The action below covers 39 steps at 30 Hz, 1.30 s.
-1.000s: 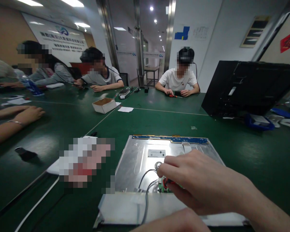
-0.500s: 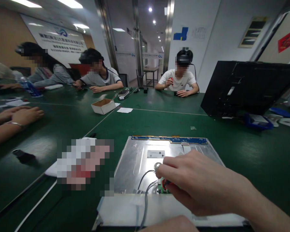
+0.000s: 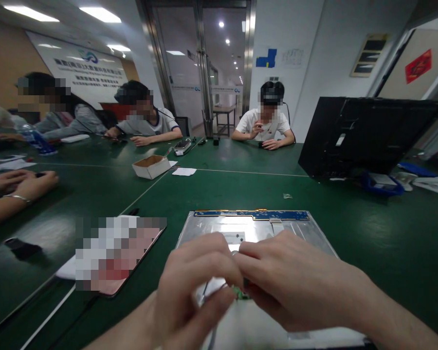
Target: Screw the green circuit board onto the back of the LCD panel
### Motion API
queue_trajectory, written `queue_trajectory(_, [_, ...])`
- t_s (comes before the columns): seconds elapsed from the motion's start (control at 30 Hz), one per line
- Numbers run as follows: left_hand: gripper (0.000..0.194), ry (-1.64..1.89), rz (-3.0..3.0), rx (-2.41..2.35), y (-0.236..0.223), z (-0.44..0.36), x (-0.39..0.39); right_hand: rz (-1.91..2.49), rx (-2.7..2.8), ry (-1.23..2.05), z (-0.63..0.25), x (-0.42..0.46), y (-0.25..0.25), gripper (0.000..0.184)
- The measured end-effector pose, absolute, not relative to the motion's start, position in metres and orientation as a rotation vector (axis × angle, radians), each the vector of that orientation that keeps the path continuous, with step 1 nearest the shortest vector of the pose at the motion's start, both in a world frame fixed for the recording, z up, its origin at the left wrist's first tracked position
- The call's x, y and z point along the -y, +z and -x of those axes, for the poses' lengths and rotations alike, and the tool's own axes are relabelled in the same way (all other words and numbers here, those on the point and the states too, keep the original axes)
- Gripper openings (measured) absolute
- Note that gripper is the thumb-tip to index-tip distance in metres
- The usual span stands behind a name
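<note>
The panel (image 3: pixel 211 225) is silver and its strip (image 3: pixel 284 215) blue

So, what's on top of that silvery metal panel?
A blue strip along the far edge, a label and a bit of green board. The left hand and right hand hide much of the middle.

The left hand (image 3: pixel 193 287) and the right hand (image 3: pixel 292 282) were held close together over a metal panel (image 3: pixel 219 227), a green circuit board (image 3: pixel 239 293) partly hidden beneath them. Beyond, a white box (image 3: pixel 154 170) was seen on the table (image 3: pixel 237 187).
</note>
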<state>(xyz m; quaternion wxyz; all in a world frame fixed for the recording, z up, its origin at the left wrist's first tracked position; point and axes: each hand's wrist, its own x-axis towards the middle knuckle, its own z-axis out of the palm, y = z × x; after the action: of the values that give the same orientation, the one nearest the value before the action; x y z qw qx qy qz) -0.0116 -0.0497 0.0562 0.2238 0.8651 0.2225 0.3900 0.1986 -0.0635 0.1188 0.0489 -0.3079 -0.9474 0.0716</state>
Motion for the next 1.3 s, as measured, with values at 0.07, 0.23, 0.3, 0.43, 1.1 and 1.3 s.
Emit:
queue_trajectory(0.07, [0.028, 1.3, -2.357, -0.522, 0.054, 0.007, 0.028, 0.95, 2.891, 0.19, -0.199, 0.064, 0.119, 0.008])
queue_trajectory(0.23, [0.025, 0.97, -2.466, -0.611, 0.024, 0.011, -0.002, 0.948, 2.89, 0.176, -0.199, 0.062, 0.118, 0.007])
queue_trajectory(0.3, [0.021, 0.746, -2.459, -0.599, 0.012, 0.01, -0.002, 0.962, 2.866, 0.196, -0.2, 0.06, 0.116, 0.011])
queue_trajectory(0.43, [0.01, 0.481, -2.411, -0.464, 0.001, 0.005, 0.003, 0.96, 2.823, 0.244, -0.201, 0.057, 0.115, 0.012])
queue_trajectory(1.1, [0.011, 0.3, -2.471, -0.491, -0.003, 0.005, 0.004, 0.94, 2.836, 0.294, -0.202, 0.06, 0.115, 0.015])
queue_trajectory(1.3, [0.012, 0.276, -2.439, -0.514, -0.003, 0.004, 0.005, 0.98, 2.82, 0.23, -0.2, 0.059, 0.113, 0.006])
